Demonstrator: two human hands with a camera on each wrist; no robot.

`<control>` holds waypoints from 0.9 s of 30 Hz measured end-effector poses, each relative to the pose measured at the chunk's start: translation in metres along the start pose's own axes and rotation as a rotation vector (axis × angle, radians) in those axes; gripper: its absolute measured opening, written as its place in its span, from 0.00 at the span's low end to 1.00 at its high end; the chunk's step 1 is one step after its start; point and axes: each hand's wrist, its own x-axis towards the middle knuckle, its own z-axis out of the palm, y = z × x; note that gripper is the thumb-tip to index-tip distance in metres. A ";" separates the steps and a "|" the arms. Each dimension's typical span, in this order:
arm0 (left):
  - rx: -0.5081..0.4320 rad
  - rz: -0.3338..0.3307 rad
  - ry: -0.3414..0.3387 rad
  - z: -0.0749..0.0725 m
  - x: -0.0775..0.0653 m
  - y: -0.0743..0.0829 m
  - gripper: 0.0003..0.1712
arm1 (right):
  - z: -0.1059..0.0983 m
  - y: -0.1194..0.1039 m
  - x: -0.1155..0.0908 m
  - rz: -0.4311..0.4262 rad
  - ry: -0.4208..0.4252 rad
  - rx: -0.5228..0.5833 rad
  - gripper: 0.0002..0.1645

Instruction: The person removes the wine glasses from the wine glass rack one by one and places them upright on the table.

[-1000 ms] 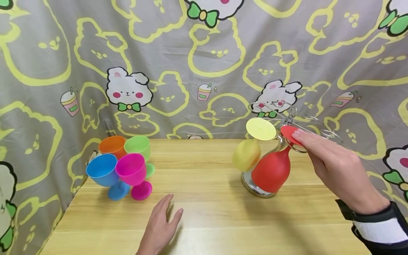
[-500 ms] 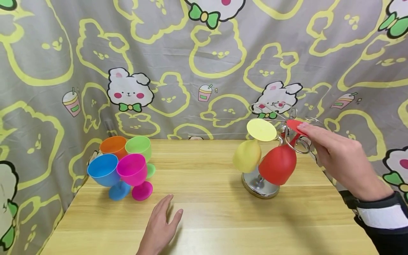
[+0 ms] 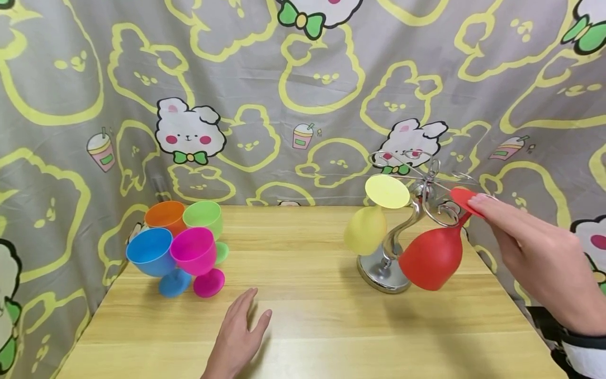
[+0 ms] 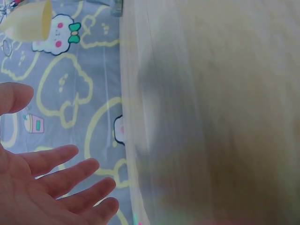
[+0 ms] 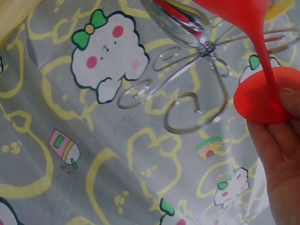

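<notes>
Upside down, a red plastic goblet [image 3: 432,259] hangs from my right hand [image 3: 544,252], tilted with its bowl toward the left. In the right wrist view, thumb and fingers pinch the edge of its round red foot [image 5: 262,101]. Just left of it stands a silver wire goblet rack [image 3: 393,245] with curled arms and a round chrome base. The red goblet's foot is beside one of those curls. A yellow goblet [image 3: 365,231] hangs inverted on the rack's left side. My left hand [image 3: 236,334] holds nothing, fingers extended and thumb apart, low over the table.
Four-coloured upright goblets cluster at the table's left: orange [image 3: 165,217], green [image 3: 203,218], blue [image 3: 150,253] and pink [image 3: 193,252]. A grey patterned curtain [image 3: 265,79] encloses the back and sides of the wooden table [image 3: 293,316].
My right hand has carried the red goblet rightward, first up and then down, so the rack's stem shows. The left hand has stayed in place.
</notes>
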 end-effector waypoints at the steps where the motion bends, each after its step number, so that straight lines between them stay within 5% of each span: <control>1: -0.002 -0.001 -0.001 0.001 0.000 0.000 0.40 | -0.002 -0.002 -0.001 0.000 0.015 0.010 0.39; 10: -0.003 0.017 0.001 0.002 0.003 0.004 0.40 | -0.023 -0.034 -0.002 0.058 0.015 0.100 0.38; 21: -0.030 0.010 -0.006 0.000 0.002 0.010 0.39 | -0.010 -0.067 -0.013 0.109 0.153 0.338 0.36; 27: -0.055 0.018 -0.009 -0.002 0.002 0.015 0.38 | 0.018 -0.082 -0.038 0.282 0.066 0.584 0.09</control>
